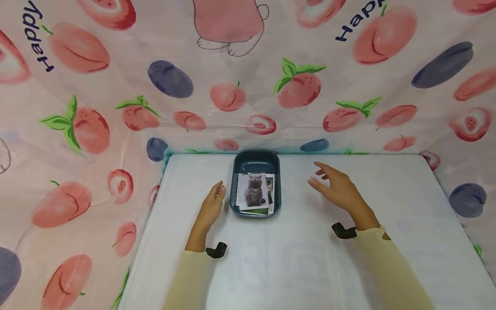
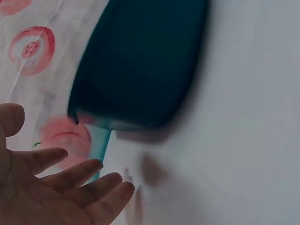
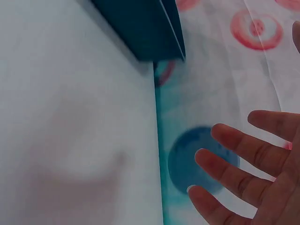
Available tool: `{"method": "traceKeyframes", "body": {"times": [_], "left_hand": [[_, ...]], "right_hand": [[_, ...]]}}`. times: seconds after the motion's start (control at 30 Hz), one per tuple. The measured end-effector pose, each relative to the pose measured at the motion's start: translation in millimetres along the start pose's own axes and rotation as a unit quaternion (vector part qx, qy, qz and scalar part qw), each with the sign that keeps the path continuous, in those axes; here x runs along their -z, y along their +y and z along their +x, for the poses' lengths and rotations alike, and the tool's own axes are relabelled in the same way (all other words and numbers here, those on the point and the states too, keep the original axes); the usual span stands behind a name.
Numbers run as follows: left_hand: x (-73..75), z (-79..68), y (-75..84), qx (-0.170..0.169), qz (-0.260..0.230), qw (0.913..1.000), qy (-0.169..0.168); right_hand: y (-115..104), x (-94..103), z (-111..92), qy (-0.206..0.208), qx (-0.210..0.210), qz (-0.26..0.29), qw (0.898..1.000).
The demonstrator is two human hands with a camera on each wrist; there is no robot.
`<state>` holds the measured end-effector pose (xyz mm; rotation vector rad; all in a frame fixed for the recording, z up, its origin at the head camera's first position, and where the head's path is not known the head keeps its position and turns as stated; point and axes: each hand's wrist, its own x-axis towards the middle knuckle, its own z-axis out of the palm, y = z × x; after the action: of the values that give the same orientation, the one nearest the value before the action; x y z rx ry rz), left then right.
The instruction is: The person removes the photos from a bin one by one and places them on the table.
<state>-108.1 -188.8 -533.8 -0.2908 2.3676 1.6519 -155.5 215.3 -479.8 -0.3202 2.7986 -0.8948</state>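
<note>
A dark teal plastic basket (image 1: 256, 162) stands at the back middle of the white table. Inside it lie several picture cards, and the top one is a grey cat card (image 1: 253, 191). Just left of the basket is my left hand (image 1: 211, 206), apart from it, its fingers extended and holding nothing. My right hand (image 1: 339, 189) hovers farther off on the right side, fingers spread and nothing in them. In both wrist views the basket's outer wall (image 2: 140, 65) shows beyond the fingers; the cards are hidden there.
The white tabletop (image 1: 294, 267) reaches back to a fruit-printed cloth (image 1: 228, 97) that hangs behind and at the sides. A black strap piece (image 1: 216, 250) sits at the left wrist, and a similar black piece (image 1: 344, 230) at the right.
</note>
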Motion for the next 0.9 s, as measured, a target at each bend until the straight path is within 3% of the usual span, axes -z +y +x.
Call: {"method": "traceKeyframes", "body": {"times": [0.2,0.37,0.57,0.9], "left_hand": [[-26.2,5.4,-4.2,0.0,-0.026,0.9996,0.003],[-39.9,8.7,-0.7,-0.002,-0.041,0.999,0.015],[-43.5,13.4,-4.2,0.011,-0.089,0.9959,0.007],[-42.6,15.9,-11.8,0.01,-0.111,0.9937,-0.002]], "right_hand": [[-31.6,-20.4,21.9,-0.019,0.013,0.032,0.999],[-54.4,-32.1,40.6,-0.022,0.059,0.057,0.996],[-75.6,-45.9,66.5,-0.029,0.104,0.072,0.992],[-100.6,-68.0,111.8,-0.106,0.133,0.029,0.985]]}}
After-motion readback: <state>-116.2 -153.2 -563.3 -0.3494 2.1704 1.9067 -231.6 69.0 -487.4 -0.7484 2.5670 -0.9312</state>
